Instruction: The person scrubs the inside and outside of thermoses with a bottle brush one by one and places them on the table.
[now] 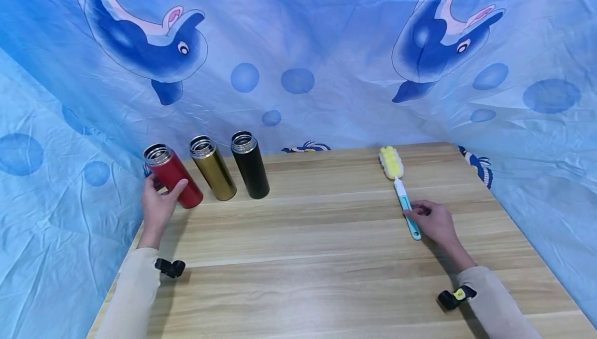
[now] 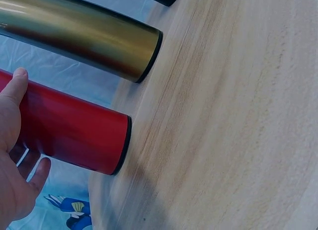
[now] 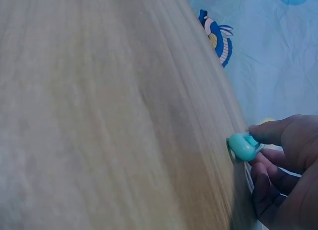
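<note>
On the far left of the table stands a red bottle (image 1: 173,175) without a lid, its steel neck bare. My left hand (image 1: 157,207) grips it low on its body, the thumb on the near side and the fingers reaching round behind; the left wrist view shows the hand (image 2: 15,140) on the red body (image 2: 79,125). At the right, a bottle brush (image 1: 403,201) with a yellow and white head lies on the table. Its turquoise handle is pinched by my right hand (image 1: 436,221). Only the handle's end (image 3: 244,146) shows clearly in the right wrist view.
A gold bottle (image 1: 215,173) and a black bottle (image 1: 252,170), both uncapped, stand just right of the red one near the back edge. The wooden table (image 1: 303,256) meets a blue dolphin-print curtain (image 1: 298,28) at its back and sides.
</note>
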`<action>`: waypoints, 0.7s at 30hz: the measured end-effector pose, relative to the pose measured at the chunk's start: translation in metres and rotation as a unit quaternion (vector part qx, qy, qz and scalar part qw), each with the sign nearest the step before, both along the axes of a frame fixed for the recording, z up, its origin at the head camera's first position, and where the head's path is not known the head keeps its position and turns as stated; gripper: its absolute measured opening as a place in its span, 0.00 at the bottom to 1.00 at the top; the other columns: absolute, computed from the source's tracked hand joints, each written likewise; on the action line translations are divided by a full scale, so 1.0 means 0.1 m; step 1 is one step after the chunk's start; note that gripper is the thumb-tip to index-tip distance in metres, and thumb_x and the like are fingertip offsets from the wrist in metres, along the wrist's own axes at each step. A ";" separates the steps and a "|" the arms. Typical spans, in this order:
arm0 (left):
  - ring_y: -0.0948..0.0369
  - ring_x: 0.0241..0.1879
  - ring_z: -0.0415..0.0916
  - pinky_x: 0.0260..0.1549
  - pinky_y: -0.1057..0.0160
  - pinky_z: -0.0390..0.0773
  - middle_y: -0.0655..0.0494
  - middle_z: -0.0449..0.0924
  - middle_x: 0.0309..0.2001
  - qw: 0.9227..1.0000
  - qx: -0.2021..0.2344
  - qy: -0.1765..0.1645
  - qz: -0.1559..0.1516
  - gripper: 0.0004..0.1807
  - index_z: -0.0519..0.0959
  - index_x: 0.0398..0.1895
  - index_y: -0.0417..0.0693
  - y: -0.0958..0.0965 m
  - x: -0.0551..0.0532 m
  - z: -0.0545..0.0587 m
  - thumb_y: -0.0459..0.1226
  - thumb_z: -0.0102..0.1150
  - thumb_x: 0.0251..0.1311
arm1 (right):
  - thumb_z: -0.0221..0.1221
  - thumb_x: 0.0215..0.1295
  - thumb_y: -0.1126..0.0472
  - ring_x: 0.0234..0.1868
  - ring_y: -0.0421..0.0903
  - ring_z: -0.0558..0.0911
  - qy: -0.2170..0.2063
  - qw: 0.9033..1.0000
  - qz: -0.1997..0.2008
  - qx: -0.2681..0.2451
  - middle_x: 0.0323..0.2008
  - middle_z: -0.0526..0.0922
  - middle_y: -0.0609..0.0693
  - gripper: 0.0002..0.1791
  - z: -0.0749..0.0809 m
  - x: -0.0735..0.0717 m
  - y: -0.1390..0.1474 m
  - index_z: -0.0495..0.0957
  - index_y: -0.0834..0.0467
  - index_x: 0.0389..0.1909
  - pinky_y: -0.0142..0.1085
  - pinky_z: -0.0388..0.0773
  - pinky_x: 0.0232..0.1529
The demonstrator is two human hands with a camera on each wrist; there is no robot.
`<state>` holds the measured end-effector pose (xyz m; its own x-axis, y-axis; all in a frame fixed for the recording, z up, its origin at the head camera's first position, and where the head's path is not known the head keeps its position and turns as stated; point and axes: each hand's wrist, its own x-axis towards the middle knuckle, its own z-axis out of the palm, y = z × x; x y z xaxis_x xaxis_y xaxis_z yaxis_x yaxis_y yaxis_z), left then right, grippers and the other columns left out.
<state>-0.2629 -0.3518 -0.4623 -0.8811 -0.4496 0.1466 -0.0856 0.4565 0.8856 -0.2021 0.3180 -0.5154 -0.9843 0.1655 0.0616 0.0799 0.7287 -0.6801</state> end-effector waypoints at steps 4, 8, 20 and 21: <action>0.49 0.68 0.66 0.67 0.47 0.72 0.48 0.66 0.73 1.000 0.000 0.002 -0.001 0.46 0.57 0.78 0.50 0.00 0.00 -0.01 0.57 0.66 0.63 | 0.66 0.68 0.54 0.35 0.45 0.80 -0.002 1.000 -0.008 -0.010 0.39 0.87 0.57 0.22 0.01 0.01 0.01 0.82 0.64 0.56 0.30 0.73 0.29; 0.49 0.68 0.66 0.67 0.48 0.72 0.48 0.66 0.73 1.000 -0.001 0.003 -0.001 0.46 0.57 0.78 0.49 0.01 0.00 0.00 0.57 0.65 0.63 | 0.66 0.69 0.53 0.36 0.45 0.81 -0.006 1.000 -0.017 -0.016 0.41 0.87 0.58 0.22 0.03 0.02 0.03 0.82 0.64 0.56 0.29 0.74 0.30; 0.49 0.68 0.65 0.67 0.46 0.72 0.48 0.65 0.73 1.000 -0.003 -0.009 -0.005 0.47 0.56 0.78 0.50 -0.02 0.00 0.01 0.58 0.65 0.63 | 0.61 0.73 0.56 0.45 0.51 0.80 0.007 0.998 -0.053 -0.038 0.47 0.85 0.60 0.19 0.10 0.06 0.07 0.82 0.63 0.58 0.27 0.73 0.36; 0.49 0.68 0.65 0.67 0.47 0.72 0.48 0.65 0.73 1.000 -0.002 -0.008 -0.006 0.47 0.56 0.78 0.50 -0.02 -0.01 0.01 0.58 0.65 0.63 | 0.60 0.73 0.57 0.46 0.51 0.80 0.008 0.998 -0.056 -0.041 0.48 0.85 0.60 0.19 0.11 0.07 0.08 0.81 0.63 0.58 0.27 0.73 0.37</action>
